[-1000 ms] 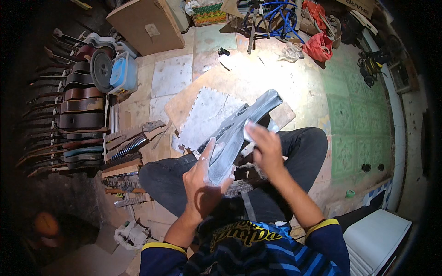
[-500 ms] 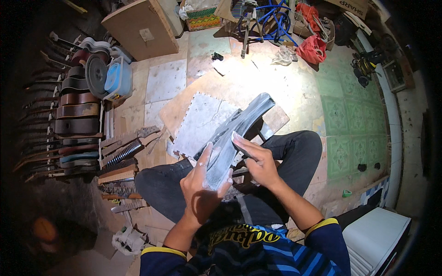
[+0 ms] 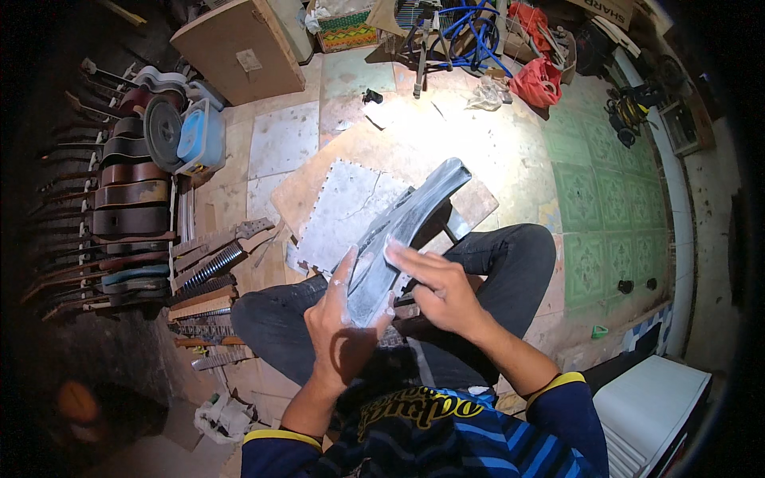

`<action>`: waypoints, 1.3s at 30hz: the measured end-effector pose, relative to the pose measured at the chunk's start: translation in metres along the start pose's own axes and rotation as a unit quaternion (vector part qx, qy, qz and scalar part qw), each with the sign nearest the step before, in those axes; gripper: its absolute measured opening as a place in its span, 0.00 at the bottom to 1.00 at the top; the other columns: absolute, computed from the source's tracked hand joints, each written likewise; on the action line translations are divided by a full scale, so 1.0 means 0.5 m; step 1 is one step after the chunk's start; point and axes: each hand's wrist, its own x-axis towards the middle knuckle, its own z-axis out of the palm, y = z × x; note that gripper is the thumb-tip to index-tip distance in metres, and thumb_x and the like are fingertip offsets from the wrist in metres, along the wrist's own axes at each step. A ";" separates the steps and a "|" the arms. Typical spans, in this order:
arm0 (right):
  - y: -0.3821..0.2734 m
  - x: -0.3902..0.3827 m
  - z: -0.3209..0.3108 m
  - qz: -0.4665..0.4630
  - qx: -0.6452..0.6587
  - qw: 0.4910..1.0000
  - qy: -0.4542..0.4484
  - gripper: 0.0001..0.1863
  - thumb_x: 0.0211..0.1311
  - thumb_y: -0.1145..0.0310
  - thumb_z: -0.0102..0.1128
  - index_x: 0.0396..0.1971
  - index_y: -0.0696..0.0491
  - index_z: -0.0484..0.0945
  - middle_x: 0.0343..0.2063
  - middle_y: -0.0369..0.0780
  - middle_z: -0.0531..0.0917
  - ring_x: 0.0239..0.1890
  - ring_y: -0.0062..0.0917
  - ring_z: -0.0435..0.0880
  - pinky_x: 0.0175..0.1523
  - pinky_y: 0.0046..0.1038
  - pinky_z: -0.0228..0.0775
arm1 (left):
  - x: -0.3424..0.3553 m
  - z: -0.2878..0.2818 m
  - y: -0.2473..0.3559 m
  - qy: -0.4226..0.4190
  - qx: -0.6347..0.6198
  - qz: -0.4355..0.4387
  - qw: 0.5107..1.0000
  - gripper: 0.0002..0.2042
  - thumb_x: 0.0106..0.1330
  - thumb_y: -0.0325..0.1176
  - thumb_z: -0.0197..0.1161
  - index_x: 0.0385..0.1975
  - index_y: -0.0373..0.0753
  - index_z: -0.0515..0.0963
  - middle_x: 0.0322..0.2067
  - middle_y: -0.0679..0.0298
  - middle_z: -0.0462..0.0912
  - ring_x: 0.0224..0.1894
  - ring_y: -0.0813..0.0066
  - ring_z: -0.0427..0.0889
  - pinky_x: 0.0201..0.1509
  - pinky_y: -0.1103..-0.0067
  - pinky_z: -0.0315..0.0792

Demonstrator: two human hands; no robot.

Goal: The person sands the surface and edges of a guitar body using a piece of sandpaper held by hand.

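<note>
A dark guitar body [image 3: 430,192], its curved edge turned up and coated in pale dust, is tilted over my lap. My left hand [image 3: 341,312] grips its near end, thumb on one side and fingers on the other. My right hand [image 3: 437,288] presses close-set fingertips on the dusty curved edge near its middle. Something whitish shows at those fingertips; whether it is a thin sheet or only dust I cannot make out. Both hands carry white dust.
A pale foam mat [image 3: 344,209] lies on a board ahead. Several guitars [image 3: 131,196] are racked at the left. Rasps and files [image 3: 213,268] lie beside my left knee. A clear bin [image 3: 202,142] and a white appliance [image 3: 649,410] stand nearby.
My right hand has slid a little left and toward me along the guitar body's edge. The left hand keeps its grip, and the body has shifted slightly left.
</note>
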 end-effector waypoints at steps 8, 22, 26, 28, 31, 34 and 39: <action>0.012 0.012 -0.007 0.001 0.029 1.000 -0.011 0.33 0.50 0.84 0.53 0.61 0.53 0.78 0.63 0.46 0.78 0.59 0.41 0.82 0.59 0.35 0.75 | 0.004 0.000 -0.002 -0.003 0.005 -0.007 1.000 0.40 0.48 0.29 0.78 0.65 0.31 0.70 0.40 0.42 0.87 0.42 0.50 0.90 0.44 0.68 0.83; 0.044 0.044 -0.026 0.035 -0.137 0.990 -0.010 0.33 0.49 0.84 0.53 0.60 0.54 0.79 0.63 0.47 0.78 0.56 0.41 0.83 0.65 0.34 0.71 | 0.004 0.002 0.004 -0.004 -0.005 -0.003 1.000 0.39 0.50 0.29 0.78 0.65 0.31 0.69 0.41 0.42 0.86 0.42 0.47 0.89 0.45 0.67 0.83; 0.059 0.038 -0.038 0.042 -0.051 0.997 -0.031 0.33 0.50 0.84 0.55 0.61 0.53 0.79 0.64 0.47 0.78 0.57 0.41 0.82 0.64 0.35 0.72 | 0.006 0.005 0.007 0.008 -0.013 -0.016 1.000 0.38 0.52 0.29 0.76 0.65 0.31 0.69 0.41 0.41 0.86 0.43 0.47 0.89 0.45 0.67 0.83; 0.057 0.067 -0.068 0.099 -0.218 0.970 -0.043 0.33 0.51 0.83 0.53 0.62 0.52 0.79 0.64 0.49 0.77 0.64 0.43 0.78 0.69 0.35 0.68 | 0.003 0.005 0.010 0.011 -0.022 -0.022 0.999 0.38 0.52 0.29 0.76 0.65 0.31 0.69 0.41 0.41 0.86 0.43 0.47 0.89 0.45 0.67 0.83; 0.033 0.042 -0.027 0.021 -0.091 0.995 -0.026 0.33 0.51 0.83 0.57 0.61 0.50 0.79 0.64 0.43 0.78 0.53 0.41 0.84 0.63 0.34 0.74 | 0.006 0.002 0.007 0.006 -0.028 -0.034 0.999 0.38 0.52 0.29 0.76 0.65 0.31 0.69 0.41 0.41 0.86 0.43 0.47 0.89 0.45 0.67 0.82; 0.073 0.035 -0.043 0.032 -0.079 0.996 -0.038 0.33 0.51 0.83 0.55 0.62 0.51 0.78 0.64 0.46 0.77 0.59 0.41 0.81 0.66 0.34 0.72 | 0.006 0.006 0.007 0.004 -0.025 -0.034 0.999 0.38 0.52 0.30 0.76 0.66 0.31 0.68 0.41 0.41 0.86 0.43 0.47 0.89 0.45 0.67 0.82; 0.036 0.041 -0.027 0.071 -0.037 0.997 -0.020 0.31 0.53 0.83 0.54 0.60 0.51 0.81 0.65 0.41 0.77 0.60 0.36 0.83 0.60 0.31 0.77 | 0.013 0.006 0.012 0.005 -0.010 -0.026 1.000 0.37 0.51 0.29 0.77 0.64 0.30 0.70 0.41 0.42 0.87 0.42 0.49 0.90 0.44 0.68 0.82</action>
